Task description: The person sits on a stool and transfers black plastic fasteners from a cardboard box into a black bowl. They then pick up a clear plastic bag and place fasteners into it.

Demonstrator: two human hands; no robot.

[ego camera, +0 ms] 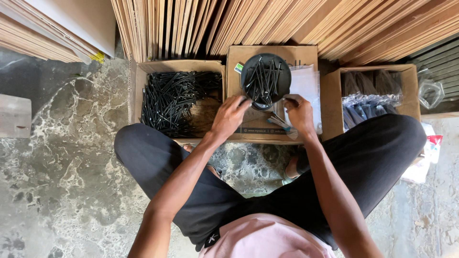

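Sitting cross-legged on the stone floor, the person reached both hands to a black round dish of dark sticks on the middle cardboard box. Left hand touched the dish's near edge, fingers curled; grip unclear. Right hand pinched a thin stick bundle beside white packets. Left box held loose black sticks; right box held bagged ones.
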